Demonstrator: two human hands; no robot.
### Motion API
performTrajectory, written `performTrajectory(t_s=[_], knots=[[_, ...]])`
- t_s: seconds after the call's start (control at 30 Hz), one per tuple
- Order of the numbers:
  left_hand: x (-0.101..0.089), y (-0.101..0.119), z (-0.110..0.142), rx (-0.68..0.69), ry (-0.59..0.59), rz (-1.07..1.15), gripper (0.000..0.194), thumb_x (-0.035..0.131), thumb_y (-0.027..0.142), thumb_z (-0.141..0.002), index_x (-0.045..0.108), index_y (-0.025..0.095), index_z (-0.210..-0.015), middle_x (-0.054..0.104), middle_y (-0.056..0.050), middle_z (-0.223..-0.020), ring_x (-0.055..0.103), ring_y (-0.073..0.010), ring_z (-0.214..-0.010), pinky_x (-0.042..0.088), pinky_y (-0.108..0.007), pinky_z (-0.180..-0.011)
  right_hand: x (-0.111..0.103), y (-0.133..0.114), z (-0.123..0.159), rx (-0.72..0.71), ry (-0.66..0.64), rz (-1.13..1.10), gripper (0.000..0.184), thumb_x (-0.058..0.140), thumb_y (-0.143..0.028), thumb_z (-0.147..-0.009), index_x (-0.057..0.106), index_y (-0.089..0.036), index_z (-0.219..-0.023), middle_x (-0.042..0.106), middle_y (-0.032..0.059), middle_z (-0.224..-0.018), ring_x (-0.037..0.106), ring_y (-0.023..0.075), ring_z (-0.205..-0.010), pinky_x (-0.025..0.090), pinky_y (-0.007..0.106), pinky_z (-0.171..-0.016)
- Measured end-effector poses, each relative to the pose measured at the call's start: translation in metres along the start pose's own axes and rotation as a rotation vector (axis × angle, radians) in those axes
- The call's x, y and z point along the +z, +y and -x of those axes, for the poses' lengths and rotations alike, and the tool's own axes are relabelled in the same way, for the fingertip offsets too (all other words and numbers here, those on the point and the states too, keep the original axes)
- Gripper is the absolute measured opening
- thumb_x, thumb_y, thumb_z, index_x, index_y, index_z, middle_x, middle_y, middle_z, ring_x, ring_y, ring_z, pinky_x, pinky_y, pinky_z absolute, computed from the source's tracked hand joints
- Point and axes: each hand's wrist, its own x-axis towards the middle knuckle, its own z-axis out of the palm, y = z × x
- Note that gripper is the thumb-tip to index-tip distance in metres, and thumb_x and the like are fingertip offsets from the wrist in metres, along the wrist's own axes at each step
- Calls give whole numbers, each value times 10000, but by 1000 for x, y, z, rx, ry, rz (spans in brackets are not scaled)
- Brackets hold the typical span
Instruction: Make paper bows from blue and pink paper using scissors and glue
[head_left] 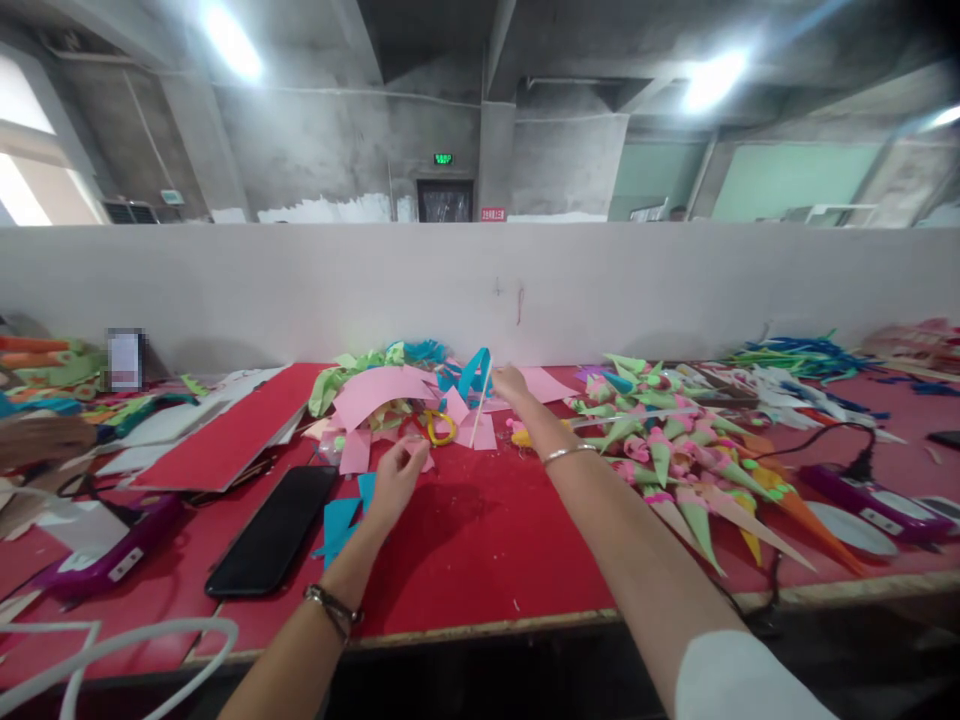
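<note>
My right hand [511, 383] reaches far across the red table [480, 560] and pinches a thin white stick [480, 405] that carries a blue paper piece [471, 372] at its top. My left hand [397, 478] hovers nearer to me, fingers curled together, just in front of a heap of pink paper cut-outs [379, 395]. Whether anything is in it I cannot make out. Blue paper scraps [341, 520] lie beside the left wrist. Yellow-handled scissors [439, 428] rest in the heap between both hands.
A black phone [274, 530] lies left of my left arm. Purple glue guns [105, 560] [874, 497] sit at both sides with cords. Several paper cones [675, 460] spread on the right. A red sheet [232, 435] and a grey partition wall [480, 290] bound the back.
</note>
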Motion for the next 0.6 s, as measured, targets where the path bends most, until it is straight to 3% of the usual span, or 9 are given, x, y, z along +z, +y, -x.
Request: performTrajectory(t_s=[0.07,0.17,0.27,0.37,0.47,0.6], knots=[[2,2,3,39,-62,-70,325,569,468,-636,495,160,-565,453,42,-551,411,-91,-537,344,-207,-529,-7,-1,-6,-5,8,11,303,482,-303,-831,483,-158,-1097,507,72,-1110,531,178,-931,458,379,-772],[3,2,5,84,-95,-164,322,475,452,-726,476,167,-576,426,42,-553,402,-99,-544,329,-214,-534,-4,-7,7,-78,-77,0,233,424,-270,-858,557,-120,-976,575,91,-980,564,162,-839,457,315,-736],[4,-1,6,119,-122,-246,327,399,428,-782,473,171,-595,418,38,-541,404,-112,-543,323,-228,-539,14,-14,45,-196,-262,-37,273,339,-228,-877,592,-139,-823,611,31,-739,580,105,-648,445,236,-644],[5,-5,8,152,-177,-307,333,369,415,-803,455,180,-585,405,41,-513,398,-118,-512,323,-237,-525,37,-7,91,-298,-386,-77,149,447,-284,-824,547,-175,-840,577,-17,-678,547,89,-586,434,226,-612],[7,-8,10,187,-229,-347,315,367,393,-816,468,188,-599,443,30,-537,425,-131,-531,349,-246,-543,54,9,118,-359,-344,-279,135,512,-235,-765,446,-188,-872,530,-4,-796,533,99,-665,438,235,-613],[8,-13,9,219,-259,-373,259,367,342,-826,540,195,-700,556,-18,-671,512,-163,-659,399,-278,-655,63,27,118,-358,-386,-394,200,566,-204,-706,403,-195,-822,470,-21,-790,504,97,-679,437,245,-628]])
